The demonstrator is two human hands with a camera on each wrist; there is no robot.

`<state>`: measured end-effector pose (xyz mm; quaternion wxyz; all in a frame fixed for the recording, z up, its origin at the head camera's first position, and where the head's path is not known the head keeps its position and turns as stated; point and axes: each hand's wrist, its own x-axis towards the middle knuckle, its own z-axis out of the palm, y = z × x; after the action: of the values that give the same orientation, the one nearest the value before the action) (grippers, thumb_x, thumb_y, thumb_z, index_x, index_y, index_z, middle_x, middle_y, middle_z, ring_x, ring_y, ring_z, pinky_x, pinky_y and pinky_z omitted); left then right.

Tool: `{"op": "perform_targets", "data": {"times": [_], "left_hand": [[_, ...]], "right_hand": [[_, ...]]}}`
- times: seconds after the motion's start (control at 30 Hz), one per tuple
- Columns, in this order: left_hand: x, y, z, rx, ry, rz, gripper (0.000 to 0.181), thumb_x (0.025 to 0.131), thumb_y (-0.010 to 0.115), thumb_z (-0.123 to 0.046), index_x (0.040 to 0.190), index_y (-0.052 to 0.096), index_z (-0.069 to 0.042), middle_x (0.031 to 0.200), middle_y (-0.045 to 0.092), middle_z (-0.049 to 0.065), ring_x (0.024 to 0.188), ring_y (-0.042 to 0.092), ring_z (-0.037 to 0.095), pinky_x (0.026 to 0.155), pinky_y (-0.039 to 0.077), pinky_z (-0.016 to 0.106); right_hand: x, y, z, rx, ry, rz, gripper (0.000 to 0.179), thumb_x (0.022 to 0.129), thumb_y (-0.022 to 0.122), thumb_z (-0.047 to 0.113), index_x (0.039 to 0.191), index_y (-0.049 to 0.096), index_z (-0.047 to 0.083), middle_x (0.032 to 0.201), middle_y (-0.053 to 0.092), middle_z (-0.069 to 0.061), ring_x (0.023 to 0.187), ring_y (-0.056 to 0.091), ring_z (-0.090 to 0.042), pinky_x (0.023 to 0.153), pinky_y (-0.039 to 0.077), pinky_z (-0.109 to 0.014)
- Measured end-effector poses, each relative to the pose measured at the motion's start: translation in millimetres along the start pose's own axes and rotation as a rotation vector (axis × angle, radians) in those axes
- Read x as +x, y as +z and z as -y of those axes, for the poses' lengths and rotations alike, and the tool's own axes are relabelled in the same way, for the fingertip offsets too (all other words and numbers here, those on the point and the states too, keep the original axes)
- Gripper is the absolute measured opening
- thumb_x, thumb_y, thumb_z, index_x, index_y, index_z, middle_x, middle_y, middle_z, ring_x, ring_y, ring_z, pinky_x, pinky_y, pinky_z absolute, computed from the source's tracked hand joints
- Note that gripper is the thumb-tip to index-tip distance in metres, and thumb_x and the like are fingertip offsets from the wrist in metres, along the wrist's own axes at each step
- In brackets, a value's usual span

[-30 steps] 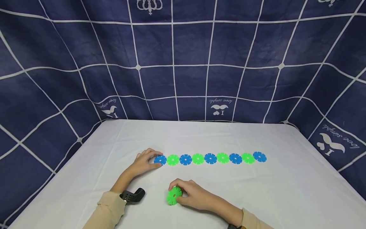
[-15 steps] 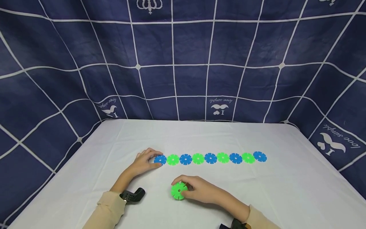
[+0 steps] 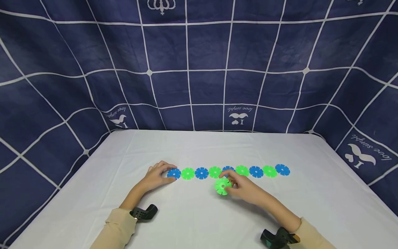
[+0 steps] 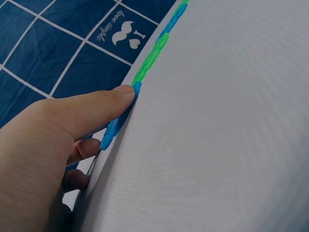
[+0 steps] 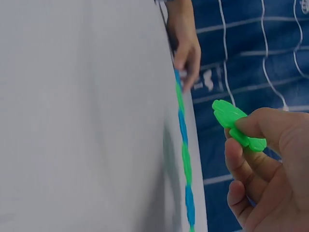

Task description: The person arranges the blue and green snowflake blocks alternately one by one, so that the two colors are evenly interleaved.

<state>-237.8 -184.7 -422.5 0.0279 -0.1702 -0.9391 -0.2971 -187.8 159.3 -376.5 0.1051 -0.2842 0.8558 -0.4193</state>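
A row of flat, notched plastic discs runs across the table, blue alternating with green. At its left end my left hand (image 3: pixel 157 176) pinches a blue interlocking disc (image 3: pixel 174 175) between thumb and fingers, with the thumb at the near rim in the left wrist view. My right hand (image 3: pixel 247 189) holds a green interlocking disc (image 3: pixel 220 190) by its edge, face tilted toward the head camera, in front of the row's middle. The right wrist view shows this green disc (image 5: pixel 227 114) raised, gripped by thumb and fingertips. A blue disc (image 3: pixel 229 168) in the row is partly hidden behind the right fingers.
Rightward, the row continues with a green disc (image 3: pixel 242 170) and ends at a blue disc (image 3: pixel 282 169), set slightly farther back. White cloth (image 3: pixel 192 228) covers the table. A dark blue checked curtain (image 3: pixel 205 86) encloses its back and sides. Each wrist wears a black device (image 3: pixel 144 212).
My right hand has carried the green disc away from me and to the right, up close to the row. My left hand stays on the end blue disc.
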Motion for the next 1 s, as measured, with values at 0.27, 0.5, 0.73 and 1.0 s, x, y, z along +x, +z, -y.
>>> {"op": "perform_targets", "data": {"times": [0.27,0.5,0.73,1.0], "left_hand": [[-1.1,-0.4,-0.8,-0.004,0.0,0.004,0.044,0.076,0.068,-0.042,0.114,0.061,-0.021,0.105,0.055,-0.001,0.102,0.048,0.018,0.073,0.024,0.03],[-1.5,-1.1,-2.4,-0.009,0.001,0.004,0.043,0.076,0.068,-0.041,0.114,0.061,-0.021,0.104,0.054,-0.001,0.101,0.048,0.018,0.074,0.024,0.031],[-1.1,-1.0,-1.8,-0.004,-0.004,0.005,0.044,0.076,0.069,-0.041,0.114,0.061,-0.021,0.105,0.054,-0.001,0.101,0.048,0.018,0.074,0.024,0.031],[-0.8,-1.5,-1.9,-0.005,-0.008,0.002,0.043,0.075,0.069,-0.04,0.114,0.061,-0.022,0.104,0.054,-0.001,0.101,0.048,0.018,0.074,0.024,0.03]], "right_hand": [[-25.5,-45,-37,0.004,0.07,-0.193,0.034,0.086,0.056,0.01,0.12,0.049,0.01,0.069,0.034,0.001,0.06,0.034,-0.006,0.052,0.032,-0.023],[-46.4,-81,-71,0.004,0.119,-0.32,0.037,0.089,0.054,0.009,0.124,0.044,0.002,0.076,0.044,0.0,0.06,0.038,-0.003,0.054,0.037,-0.024],[-66.8,-112,-100,-0.068,0.177,-0.463,0.038,0.091,0.05,0.012,0.126,0.04,-0.001,0.085,0.054,0.016,0.07,0.048,0.0,0.057,0.039,-0.025],[-83.2,-131,-132,-0.137,0.322,-0.584,0.042,0.092,0.046,0.02,0.128,0.039,-0.001,0.078,0.048,0.023,0.068,0.041,0.001,0.057,0.036,-0.023]]}}
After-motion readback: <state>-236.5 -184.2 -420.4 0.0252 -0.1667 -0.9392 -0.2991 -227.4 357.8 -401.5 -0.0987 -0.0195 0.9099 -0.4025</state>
